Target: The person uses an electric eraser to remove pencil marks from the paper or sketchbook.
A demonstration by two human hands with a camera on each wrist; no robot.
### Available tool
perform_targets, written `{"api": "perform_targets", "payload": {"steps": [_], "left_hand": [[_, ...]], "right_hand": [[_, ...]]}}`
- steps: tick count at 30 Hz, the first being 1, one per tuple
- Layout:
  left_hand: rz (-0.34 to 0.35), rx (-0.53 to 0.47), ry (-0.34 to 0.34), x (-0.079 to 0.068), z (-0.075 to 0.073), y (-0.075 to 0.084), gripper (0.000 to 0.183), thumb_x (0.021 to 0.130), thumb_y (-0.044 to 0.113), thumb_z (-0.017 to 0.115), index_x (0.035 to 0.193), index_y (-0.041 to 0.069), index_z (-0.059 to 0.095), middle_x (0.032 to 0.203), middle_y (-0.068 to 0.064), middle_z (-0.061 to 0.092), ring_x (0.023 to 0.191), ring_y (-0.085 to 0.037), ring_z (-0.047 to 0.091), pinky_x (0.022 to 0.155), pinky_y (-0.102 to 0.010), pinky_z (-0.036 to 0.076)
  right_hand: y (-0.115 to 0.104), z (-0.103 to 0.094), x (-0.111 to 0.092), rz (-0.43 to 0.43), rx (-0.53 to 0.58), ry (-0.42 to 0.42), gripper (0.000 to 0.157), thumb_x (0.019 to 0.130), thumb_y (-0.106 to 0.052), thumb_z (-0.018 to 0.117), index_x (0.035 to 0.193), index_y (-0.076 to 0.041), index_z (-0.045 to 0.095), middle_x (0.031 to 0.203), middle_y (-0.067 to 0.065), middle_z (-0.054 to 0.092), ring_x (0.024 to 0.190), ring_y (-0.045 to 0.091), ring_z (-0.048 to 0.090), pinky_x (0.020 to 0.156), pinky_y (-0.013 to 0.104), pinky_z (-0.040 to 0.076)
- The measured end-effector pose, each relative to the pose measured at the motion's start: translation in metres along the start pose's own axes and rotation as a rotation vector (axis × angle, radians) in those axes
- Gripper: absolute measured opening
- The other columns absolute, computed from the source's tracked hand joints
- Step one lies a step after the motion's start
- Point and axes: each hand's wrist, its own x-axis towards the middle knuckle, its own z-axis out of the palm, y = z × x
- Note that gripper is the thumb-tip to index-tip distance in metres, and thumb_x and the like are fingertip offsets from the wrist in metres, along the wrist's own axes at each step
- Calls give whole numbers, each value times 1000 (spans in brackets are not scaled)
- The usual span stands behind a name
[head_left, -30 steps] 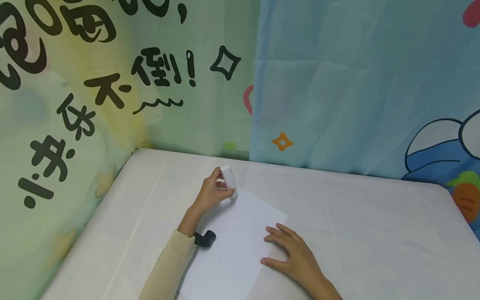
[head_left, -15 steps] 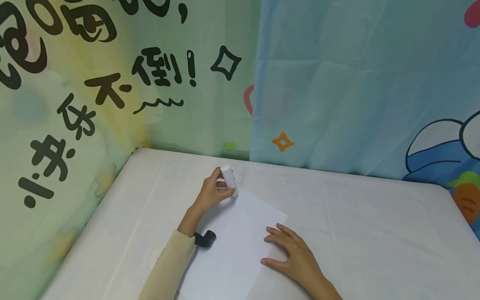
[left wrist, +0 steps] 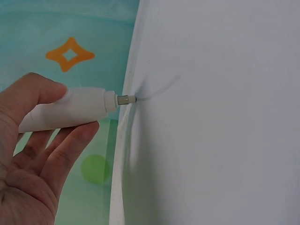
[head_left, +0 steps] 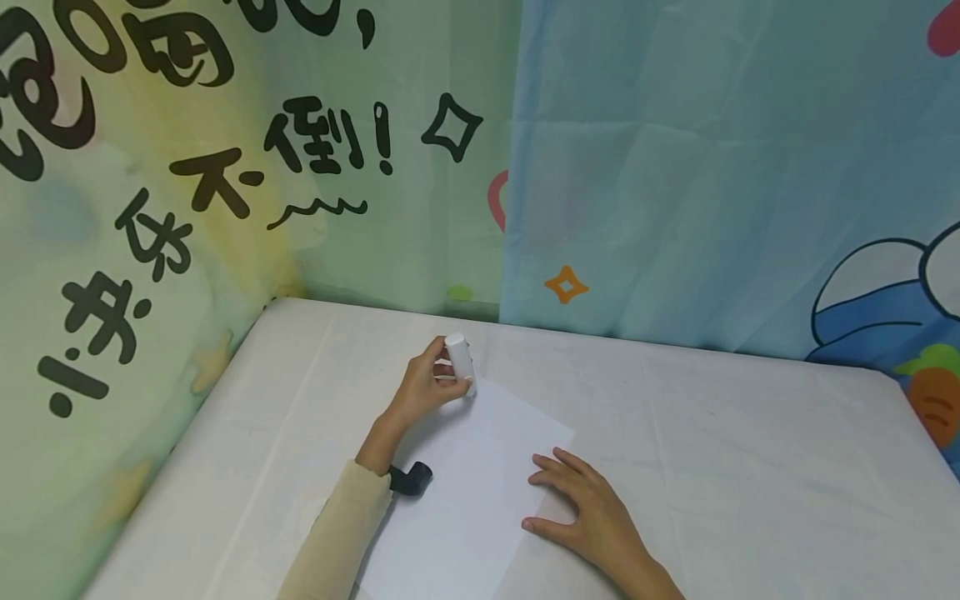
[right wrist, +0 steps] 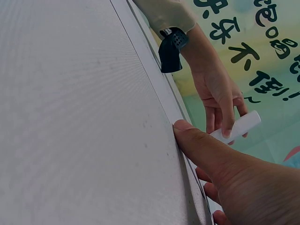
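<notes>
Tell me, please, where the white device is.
In the head view, the white device is left of centre, in the left hand, by the far end of the paper.

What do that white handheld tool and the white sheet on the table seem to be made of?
White tool: probably plastic, smooth and evenly white; its grey collar glints like metal. White sheet: likely paper, matte, flat and thin-edged.
</notes>
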Motion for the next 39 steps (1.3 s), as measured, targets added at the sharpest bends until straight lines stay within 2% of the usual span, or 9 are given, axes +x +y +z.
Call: {"api": "perform_targets", "payload": {"steps": [10,19,32,39], "left_hand": [[9,25,-11,-1,-1,0,44,79,-7,72,116,-7,49,103,-26,61,89,-38,67,77,-34,59],[-9,26,-18,-1,0,0,46,79,-6,73,118,-7,48,105,-27,61,90,-39,67,77,-36,59],[-14,-6,-25,-1,-1,0,44,81,-8,71,117,-8,46,109,-30,59,94,-42,67,80,-37,58],[4,-42,-22,-1,0,-2,44,83,-10,69,119,-8,44,111,-31,58,96,-44,67,81,-38,58]], "right_hand": [[1,1,0,-6,0,7,42,68,-36,87,104,-22,70,129,-2,64,128,28,48,95,58,45],[0,0,0,14,4,-11,42,68,-36,86,104,-21,71,129,-2,64,129,28,48,97,58,44],[0,1,0,27,5,-22,43,69,-39,86,105,-22,71,130,-3,63,130,28,48,97,58,44],[1,1,0,-3,1,3,42,68,-37,86,104,-22,71,129,-2,64,128,29,49,95,58,46]]}}
